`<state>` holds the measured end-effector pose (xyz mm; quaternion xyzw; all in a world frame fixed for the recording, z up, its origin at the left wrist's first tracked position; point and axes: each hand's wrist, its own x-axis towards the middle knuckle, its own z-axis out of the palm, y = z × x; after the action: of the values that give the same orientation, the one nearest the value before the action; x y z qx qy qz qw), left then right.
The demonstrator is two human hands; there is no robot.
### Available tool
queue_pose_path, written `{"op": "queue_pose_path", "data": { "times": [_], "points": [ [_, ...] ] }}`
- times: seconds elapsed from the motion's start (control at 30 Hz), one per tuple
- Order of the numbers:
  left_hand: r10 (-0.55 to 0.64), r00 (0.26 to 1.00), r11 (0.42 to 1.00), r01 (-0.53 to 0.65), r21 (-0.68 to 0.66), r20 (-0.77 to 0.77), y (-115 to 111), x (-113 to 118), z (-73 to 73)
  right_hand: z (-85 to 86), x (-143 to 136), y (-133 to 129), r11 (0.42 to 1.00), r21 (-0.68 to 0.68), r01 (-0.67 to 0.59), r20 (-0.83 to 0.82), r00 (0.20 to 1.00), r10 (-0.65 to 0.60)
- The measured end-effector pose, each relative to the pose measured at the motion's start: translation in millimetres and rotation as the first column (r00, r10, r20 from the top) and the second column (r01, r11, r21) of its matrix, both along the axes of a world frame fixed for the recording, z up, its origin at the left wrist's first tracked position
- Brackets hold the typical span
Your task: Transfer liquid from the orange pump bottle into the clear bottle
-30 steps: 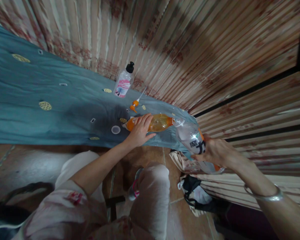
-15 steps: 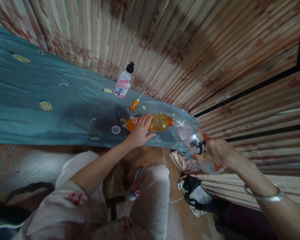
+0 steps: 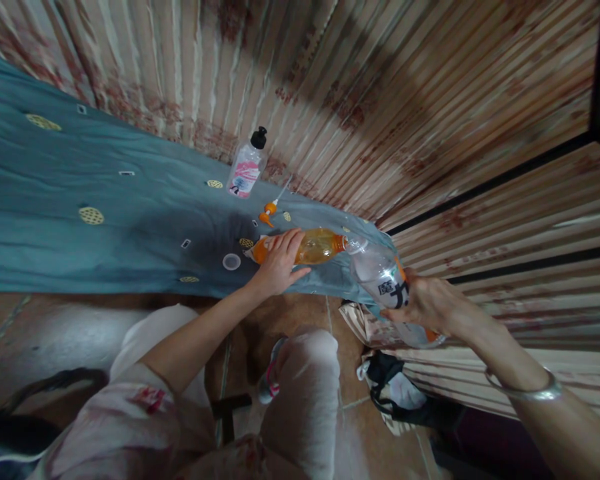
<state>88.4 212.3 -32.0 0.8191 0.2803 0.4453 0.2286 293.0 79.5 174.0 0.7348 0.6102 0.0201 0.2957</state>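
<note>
My left hand point(image 3: 281, 259) is wrapped round an orange-yellow bottle point(image 3: 319, 247), tilted over with its neck to the right. A larger clear plastic bottle point(image 3: 377, 275) with a black-and-orange label is gripped by my right hand point(image 3: 427, 301). The clear bottle slants, its mouth up and to the left, meeting the orange bottle's mouth. Whether liquid runs between them I cannot make out. Just above my left hand an orange pump top point(image 3: 269, 211) with a thin tube lies on the cloth. A small round translucent cap point(image 3: 231, 261) rests left of the orange bottle.
A clear pump bottle with a black top point(image 3: 247, 168) stands at the back of the teal cloth point(image 3: 145, 200). A pleated curtain point(image 3: 300, 80) hangs behind. Dark and white fabric point(image 3: 397, 387) lies low on the right, above the tiled floor point(image 3: 353, 427).
Both hands keep their hold and the mouths stay together. The clear bottle has turned slightly, so its label shows differently. The view has shifted a little.
</note>
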Motion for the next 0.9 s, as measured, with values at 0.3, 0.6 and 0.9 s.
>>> {"op": "queue_pose_path", "data": {
  "times": [0.3,0.6,0.9],
  "points": [
    [0.017,1.0,0.998,-0.016,-0.06,0.026,3,-3,-1.8,-29.1,-4,1,0.996,0.088,0.035,-0.163,0.986,-0.02],
    [0.014,1.0,0.998,-0.013,-0.056,0.018,9,-10,-6.0,-77.4,-15,5,0.944,0.29,0.156,-0.4,0.916,-0.028],
    [-0.036,0.994,0.995,0.046,-0.092,0.107,24,-19,-16.4,-118.7,-22,12,0.86,0.378,0.343,-0.628,0.778,-0.035]
  ]
}}
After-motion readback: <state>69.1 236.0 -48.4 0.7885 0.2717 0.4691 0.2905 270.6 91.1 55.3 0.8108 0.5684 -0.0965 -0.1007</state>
